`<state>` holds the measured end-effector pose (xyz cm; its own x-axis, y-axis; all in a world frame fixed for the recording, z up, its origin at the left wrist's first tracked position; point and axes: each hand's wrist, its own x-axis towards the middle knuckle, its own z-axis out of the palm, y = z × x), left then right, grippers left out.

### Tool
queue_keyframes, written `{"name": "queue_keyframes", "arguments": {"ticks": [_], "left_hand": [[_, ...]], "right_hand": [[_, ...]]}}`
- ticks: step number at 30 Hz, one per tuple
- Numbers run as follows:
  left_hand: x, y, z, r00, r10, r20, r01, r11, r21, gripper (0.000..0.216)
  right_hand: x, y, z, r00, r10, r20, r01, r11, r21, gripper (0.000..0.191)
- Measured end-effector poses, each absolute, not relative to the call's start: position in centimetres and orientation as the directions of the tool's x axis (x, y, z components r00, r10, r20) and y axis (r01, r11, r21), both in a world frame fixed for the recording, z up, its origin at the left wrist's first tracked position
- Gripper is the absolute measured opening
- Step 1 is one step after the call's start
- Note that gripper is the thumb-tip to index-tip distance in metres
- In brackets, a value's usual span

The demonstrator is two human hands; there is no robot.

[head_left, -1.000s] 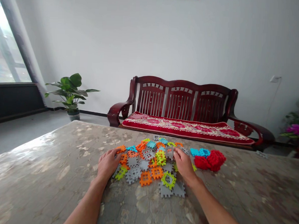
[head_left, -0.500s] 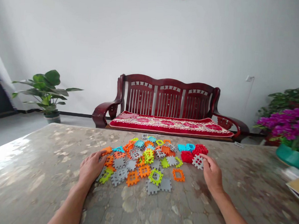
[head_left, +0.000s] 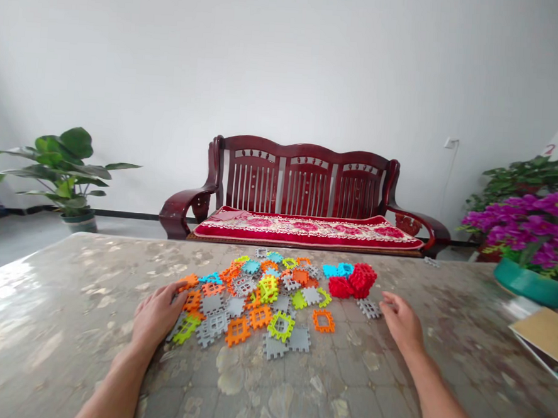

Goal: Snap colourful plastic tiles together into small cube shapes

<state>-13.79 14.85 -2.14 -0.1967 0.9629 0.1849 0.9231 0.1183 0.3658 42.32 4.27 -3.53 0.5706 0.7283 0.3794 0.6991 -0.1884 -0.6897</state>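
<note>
A pile of toothed plastic building tiles in orange, grey, lime green and blue (head_left: pixel 234 330) lies on the table. My left hand (head_left: pixel 157 310) rests palm down at the pile's left edge, fingers stretched out, its fingertips at an orange tile (head_left: pixel 189 282). On the right, a grey window-grid tile (head_left: pixel 369 308) lies flat on the tabletop. Just beside it my right hand (head_left: pixel 400 322) is open and holds nothing, its index fingertip close to the tile. Red tiles (head_left: pixel 362 280) are heaped behind the grey one, next to a few bright blue tiles (head_left: pixel 345 269).
The patterned table (head_left: pixel 248 402) spans the foreground. Right of it stand purple flowers in a teal pot (head_left: pixel 530 282), near a tan book or folder (head_left: pixel 542 331). One stray grey tile (head_left: pixel 431 262) lies near the far edge. Behind is a wooden bench (head_left: pixel 309 173).
My right hand has let go of the grey window-grid tile, which now lies flat in front of the red heap. The hand has drawn slightly right. My left hand stays; the view has shifted a little.
</note>
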Motion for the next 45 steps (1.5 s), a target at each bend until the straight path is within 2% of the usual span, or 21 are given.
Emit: {"name": "queue_keyframes", "arguments": {"ticks": [7, 9, 12, 17, 19, 21, 23, 26, 28, 35, 41, 45], "left_hand": [[-13.6, 14.8, -1.9, -0.197, 0.959, 0.203, 0.924, 0.113, 0.366, 0.047], [-13.6, 14.7, -1.7, -0.199, 0.961, 0.192, 0.922, 0.117, 0.370, 0.048], [-13.5, 14.7, -1.6, -0.200, 0.964, 0.178, 0.922, 0.123, 0.368, 0.048], [-13.5, 14.7, -1.6, -0.201, 0.960, 0.194, 0.922, 0.119, 0.370, 0.046], [-13.6, 14.7, -1.7, -0.200, 0.960, 0.194, 0.922, 0.118, 0.368, 0.046], [-13.6, 14.7, -1.7, -0.202, 0.960, 0.193, 0.922, 0.120, 0.367, 0.047], [-13.6, 14.6, -1.6, -0.204, 0.960, 0.190, 0.921, 0.122, 0.370, 0.047], [-13.6, 14.6, -1.5, -0.203, 0.961, 0.187, 0.921, 0.122, 0.371, 0.046], [-13.5, 14.6, -1.4, -0.201, 0.961, 0.190, 0.922, 0.120, 0.368, 0.046], [-13.5, 14.5, -1.3, -0.201, 0.967, 0.159, 0.922, 0.132, 0.363, 0.048], [-13.6, 14.6, -1.5, -0.198, 0.967, 0.158, 0.925, 0.130, 0.358, 0.049], [-13.6, 14.7, -1.7, -0.192, 0.965, 0.177, 0.928, 0.120, 0.352, 0.048]], "right_hand": [[39.5, 3.6, -2.4, 0.481, 0.818, 0.315, 0.858, -0.366, -0.360, 0.056], [39.0, 3.6, -2.3, 0.482, 0.824, 0.298, 0.866, -0.397, -0.305, 0.057], [39.4, 3.6, -2.9, 0.481, 0.826, 0.294, 0.864, -0.389, -0.320, 0.055], [41.1, 4.1, -4.6, 0.484, 0.816, 0.317, 0.802, -0.268, -0.534, 0.062], [41.2, 4.1, -4.6, 0.513, 0.790, 0.335, 0.780, -0.267, -0.566, 0.059], [40.7, 4.0, -3.9, 0.545, 0.766, 0.342, 0.787, -0.326, -0.524, 0.053], [39.7, 3.7, -2.9, 0.549, 0.763, 0.341, 0.813, -0.394, -0.428, 0.050], [38.3, 3.4, -1.8, 0.524, 0.788, 0.322, 0.849, -0.453, -0.272, 0.062], [37.9, 3.3, -1.7, 0.518, 0.799, 0.304, 0.855, -0.473, -0.212, 0.066], [39.9, 3.8, -3.3, 0.548, 0.761, 0.348, 0.836, -0.478, -0.271, 0.055], [40.8, 3.6, -3.3, 0.537, 0.769, 0.347, 0.843, -0.509, -0.174, 0.047], [40.6, 3.5, -3.2, 0.515, 0.773, 0.371, 0.857, -0.465, -0.221, 0.042]]}}
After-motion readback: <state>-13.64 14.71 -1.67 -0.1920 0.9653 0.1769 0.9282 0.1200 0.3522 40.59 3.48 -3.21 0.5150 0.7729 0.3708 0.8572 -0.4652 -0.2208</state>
